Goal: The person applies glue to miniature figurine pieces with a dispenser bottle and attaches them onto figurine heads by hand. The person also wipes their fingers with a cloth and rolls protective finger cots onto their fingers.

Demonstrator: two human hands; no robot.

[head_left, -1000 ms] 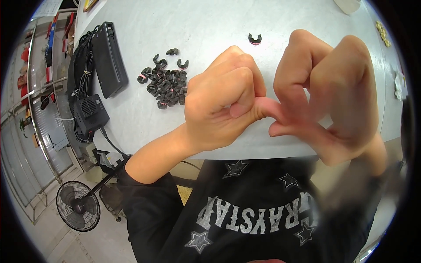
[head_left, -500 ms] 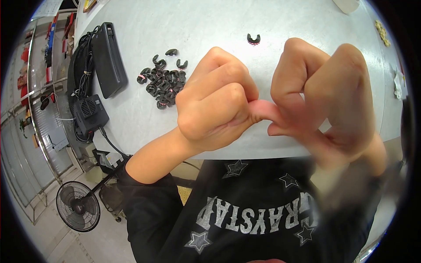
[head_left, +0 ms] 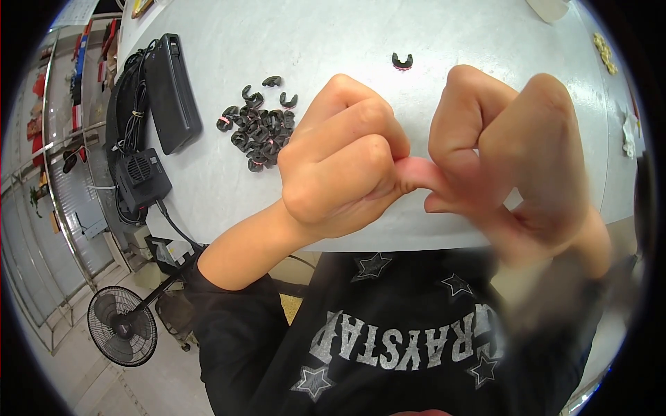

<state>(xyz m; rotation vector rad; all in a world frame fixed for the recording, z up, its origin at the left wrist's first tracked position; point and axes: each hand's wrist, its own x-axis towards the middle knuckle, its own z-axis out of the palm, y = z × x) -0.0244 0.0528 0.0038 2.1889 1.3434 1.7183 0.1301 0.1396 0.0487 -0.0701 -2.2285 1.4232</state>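
Both hands barely shifted since earlier; left hand (head_left: 340, 163) and right hand (head_left: 513, 159) meet fingertip to fingertip, grip pinched together, held item hidden. Pile of black clips (head_left: 258, 128) lies on the surface (head_left: 333, 41); one clip (head_left: 402, 61) apart.

Over the last second the left hand (head_left: 340, 163) has drifted a little leftward and its knuckles have risen toward the pile of black clips (head_left: 258, 135), while the right hand (head_left: 510, 156) has curled more upright, fingertips pressed together throughout.
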